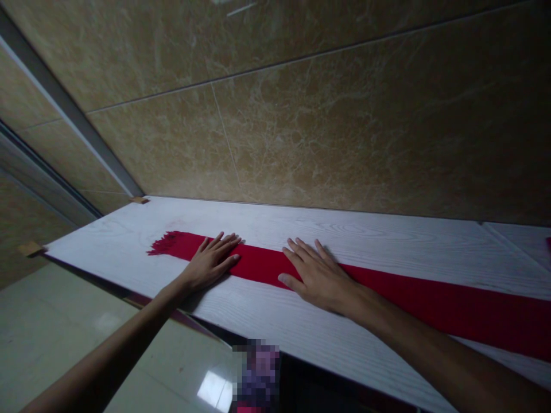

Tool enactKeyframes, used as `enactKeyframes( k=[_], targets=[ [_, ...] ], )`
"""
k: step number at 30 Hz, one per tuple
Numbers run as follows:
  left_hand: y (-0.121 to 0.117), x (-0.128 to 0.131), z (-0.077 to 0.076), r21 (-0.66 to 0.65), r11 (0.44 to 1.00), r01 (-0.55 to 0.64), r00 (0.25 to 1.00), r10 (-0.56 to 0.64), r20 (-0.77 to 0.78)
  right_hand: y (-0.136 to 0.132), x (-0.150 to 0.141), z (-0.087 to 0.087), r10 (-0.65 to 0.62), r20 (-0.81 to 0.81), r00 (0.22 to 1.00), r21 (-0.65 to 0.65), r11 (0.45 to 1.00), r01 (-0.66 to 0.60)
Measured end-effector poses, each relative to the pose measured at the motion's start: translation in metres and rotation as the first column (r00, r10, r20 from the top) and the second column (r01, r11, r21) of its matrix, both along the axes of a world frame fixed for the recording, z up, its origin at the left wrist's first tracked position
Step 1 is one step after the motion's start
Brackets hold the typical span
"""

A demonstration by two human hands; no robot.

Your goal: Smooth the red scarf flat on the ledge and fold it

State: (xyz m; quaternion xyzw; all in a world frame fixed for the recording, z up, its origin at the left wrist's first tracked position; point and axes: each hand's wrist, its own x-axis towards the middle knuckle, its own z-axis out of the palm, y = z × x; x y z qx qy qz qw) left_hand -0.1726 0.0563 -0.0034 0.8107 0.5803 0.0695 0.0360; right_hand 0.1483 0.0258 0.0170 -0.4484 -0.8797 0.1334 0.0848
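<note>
Red scarf [258, 264]: unfolded on the white tabletop [258, 221], fringe [162, 244] toward your 9 o'clock, body running toward 4.
Your left hand [214, 261]: spread palm-down on it, gripping nothing.
Your right hand [316, 275]: likewise.
Flattening: visible length appears done; your 4-o'clock end, out of frame, unverified.

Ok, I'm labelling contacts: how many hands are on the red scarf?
2: the left hand nearer the fringe, the right hand farther along the scarf. No others show.
</note>
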Motion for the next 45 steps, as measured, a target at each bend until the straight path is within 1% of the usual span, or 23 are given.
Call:
enactKeyframes(
  k=[4,9,20,24,28,35,40,45],
  targets=[
    [0.000,-0.001,0.000,0.011,1.000,0.007,1.000,-0.007,0.000,0.003,-0.004,-0.008,0.014,0.010,1.000,-0.023,1.000,-0.014],
    [0.000,0.000,-0.001,0.000,1.000,-0.007,1.000,0.007,-0.009,-0.001,0.001,-0.016,0.007,0.013,1.000,0.009,1.000,-0.007],
    [0.000,0.001,-0.001,0.004,1.000,-0.013,1.000,0.013,-0.003,-0.009,0.018,-0.020,0.023,0.026,0.999,0.026,0.999,-0.023],
    [0.000,0.000,-0.001,0.030,1.000,-0.005,1.000,0.006,-0.023,-0.008,0.019,-0.022,0.036,0.006,0.999,0.039,0.999,-0.037],
    [0.000,-0.001,-0.002,0.028,1.000,-0.002,1.000,0.003,-0.028,-0.007,0.019,-0.023,0.036,-0.002,0.999,0.051,0.998,-0.036],
    [0.000,0.001,-0.001,0.018,1.000,-0.013,1.000,0.013,-0.028,-0.009,0.018,-0.017,0.035,0.059,0.998,0.020,0.999,-0.037],
    [0.000,-0.001,-0.002,0.039,0.999,0.010,0.999,-0.009,-0.032,-0.009,0.019,-0.020,0.032,0.025,0.999,0.051,0.998,-0.033],
    [0.001,-0.002,-0.003,0.038,0.999,0.001,1.000,0.000,-0.029,-0.010,0.024,-0.022,0.039,0.014,0.999,0.056,0.998,-0.039]
  ],
)
